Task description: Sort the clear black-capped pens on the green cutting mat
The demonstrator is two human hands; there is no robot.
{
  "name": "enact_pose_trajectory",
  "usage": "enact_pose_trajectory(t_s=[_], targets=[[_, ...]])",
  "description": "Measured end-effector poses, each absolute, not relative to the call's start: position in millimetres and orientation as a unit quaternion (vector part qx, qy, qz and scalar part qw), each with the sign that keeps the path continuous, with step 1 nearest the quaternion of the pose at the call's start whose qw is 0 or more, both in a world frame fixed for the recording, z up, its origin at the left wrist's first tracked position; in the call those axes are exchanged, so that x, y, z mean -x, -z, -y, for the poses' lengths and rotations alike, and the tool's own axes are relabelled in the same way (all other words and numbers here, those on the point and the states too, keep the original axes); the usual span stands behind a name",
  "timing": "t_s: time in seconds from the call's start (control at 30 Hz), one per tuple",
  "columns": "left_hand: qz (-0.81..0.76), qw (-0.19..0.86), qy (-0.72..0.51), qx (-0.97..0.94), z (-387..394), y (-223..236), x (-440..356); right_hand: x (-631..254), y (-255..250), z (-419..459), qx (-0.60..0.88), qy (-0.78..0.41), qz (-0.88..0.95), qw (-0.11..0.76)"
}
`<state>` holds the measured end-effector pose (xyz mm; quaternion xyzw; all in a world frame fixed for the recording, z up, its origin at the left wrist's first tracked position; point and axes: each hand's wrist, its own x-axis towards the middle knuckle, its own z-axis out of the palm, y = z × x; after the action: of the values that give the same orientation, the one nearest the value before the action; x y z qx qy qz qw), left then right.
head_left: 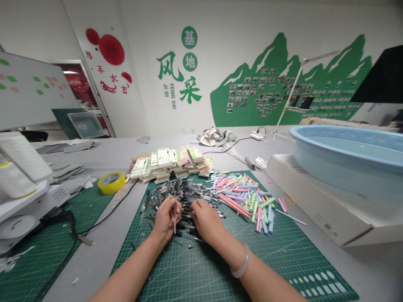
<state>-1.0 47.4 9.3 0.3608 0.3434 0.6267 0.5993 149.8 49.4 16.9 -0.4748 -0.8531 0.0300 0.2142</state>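
Note:
My left hand (167,216) is closed around a slim pen (175,222), held nearly upright with a pale lower end and a darker top. To its right, my right hand (206,220) has its fingers curled together at the edge of a pile of black and clear pens (200,191). Whatever those fingers grip is hidden behind the hand. The pen pile spreads over a green cutting mat (233,272), with small loose parts scattered about it. Right of the pens lies a heap of pastel highlighters or markers (252,199), in pink, blue, green and purple.
Small boxes (165,157) are stacked behind the pens. Yellow tape (111,183) and a white sewing machine (28,209) stand left, with a black cable crossing the table. A blue basin (346,163) rests on a white carton (321,205) at right. Cloth (210,136) lies behind.

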Motion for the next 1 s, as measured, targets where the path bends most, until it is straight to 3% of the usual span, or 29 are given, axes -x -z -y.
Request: enact_pose_trajectory(t_s=[0.4,1.0], targets=[[-0.361,0.573,-0.622,-0.393,-45.3,-4.8,-2.4,-147.4,-9.0,-53.2,0.458,0.04,0.87,0.181],[-0.381,0.524,-0.686,-0.332,-52.2,-11.8,11.0,-145.3,-8.9,-52.4,0.485,0.028,0.843,0.23]])
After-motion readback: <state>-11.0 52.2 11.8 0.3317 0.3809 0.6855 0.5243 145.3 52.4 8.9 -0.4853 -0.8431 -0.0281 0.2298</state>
